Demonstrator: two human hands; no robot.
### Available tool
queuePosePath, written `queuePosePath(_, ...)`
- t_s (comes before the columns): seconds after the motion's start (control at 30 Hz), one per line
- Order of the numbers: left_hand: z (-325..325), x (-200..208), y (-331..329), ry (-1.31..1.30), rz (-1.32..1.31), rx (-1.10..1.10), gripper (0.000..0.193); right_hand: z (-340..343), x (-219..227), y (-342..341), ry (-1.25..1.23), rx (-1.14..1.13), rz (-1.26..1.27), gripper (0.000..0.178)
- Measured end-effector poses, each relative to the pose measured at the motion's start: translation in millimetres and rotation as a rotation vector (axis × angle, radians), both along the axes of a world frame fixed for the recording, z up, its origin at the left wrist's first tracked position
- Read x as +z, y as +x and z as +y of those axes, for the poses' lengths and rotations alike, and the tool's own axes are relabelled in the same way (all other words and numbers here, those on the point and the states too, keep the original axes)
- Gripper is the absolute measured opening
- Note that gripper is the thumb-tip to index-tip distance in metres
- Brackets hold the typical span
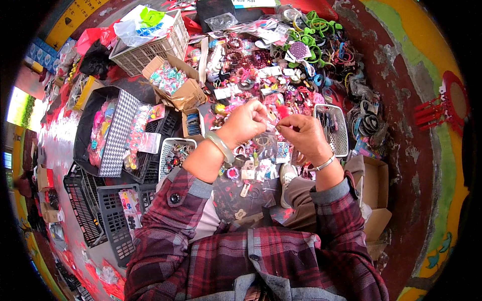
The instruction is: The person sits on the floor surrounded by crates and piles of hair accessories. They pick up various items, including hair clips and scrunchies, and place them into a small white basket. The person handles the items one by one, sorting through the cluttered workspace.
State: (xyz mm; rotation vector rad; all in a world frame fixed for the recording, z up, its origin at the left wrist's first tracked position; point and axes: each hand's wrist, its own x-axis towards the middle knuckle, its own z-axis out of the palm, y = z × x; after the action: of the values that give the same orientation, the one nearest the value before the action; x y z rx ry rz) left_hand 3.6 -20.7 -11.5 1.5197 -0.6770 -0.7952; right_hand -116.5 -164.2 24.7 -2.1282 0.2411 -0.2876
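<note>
My left hand (245, 122) and my right hand (305, 136) are raised close together above a pile of small hair accessories (251, 83). Thumb and fingers of each hand are pinched together. Whatever sits between the fingertips is too small to make out. A pale bangle (219, 146) circles my left wrist, and a silver bracelet (324, 164) my right. Just beyond the fingertips shows a fluffy red piece (283, 111); I cannot tell whether it is held or lies in the pile. Beside my right hand stands a white basket (343, 131) with thin dark items in it.
Another white basket (163, 159) stands left of my left forearm. Farther left are a black box (85, 143) of packaged goods and dark plastic crates (116, 220). A cardboard box (190, 95) and a beige crate (173, 40) stand behind. Green headbands (315, 37) lie at the far right.
</note>
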Motion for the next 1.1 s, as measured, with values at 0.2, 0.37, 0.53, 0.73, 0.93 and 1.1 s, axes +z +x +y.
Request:
queuePosePath(0.2, -6.5, -10.1, -12.2, 0.022, -0.313, 0.043, 0.013, 3.5, -5.0, 1.7, -0.204, 0.066, 0.108, 0.019)
queuePosePath(0.37, -8.7, -2.9, -17.0, 0.11, -0.537, 0.149, 0.02, 10.3, -11.9, 3.8, -0.17, 0.008, 0.066, 0.018)
queuePosePath(0.53, -14.8, -13.6, -15.2, 0.174, -0.696, 0.477, 0.033, 21.2, -10.5, 6.2, -0.169, -0.088, -0.107, 0.014)
queuePosePath(0.73, -9.7, -7.3, -6.0, 0.296, -0.41, 0.352, 0.026, 31.0, -6.9, 8.7, -0.3, -0.149, -0.208, 0.009)
queuePosePath(0.93, -13.0, -21.3, -1.7, 0.048, -0.381, 0.351, 0.022, 31.3, -17.9, 12.4, -0.387, -0.243, -0.185, 0.012)
queuePosePath(1.1, -12.8, -3.1, -11.7, 0.16, -0.55, 0.352, 0.014, 28.5, -16.7, 11.2, -0.435, -0.267, 0.045, 0.017)
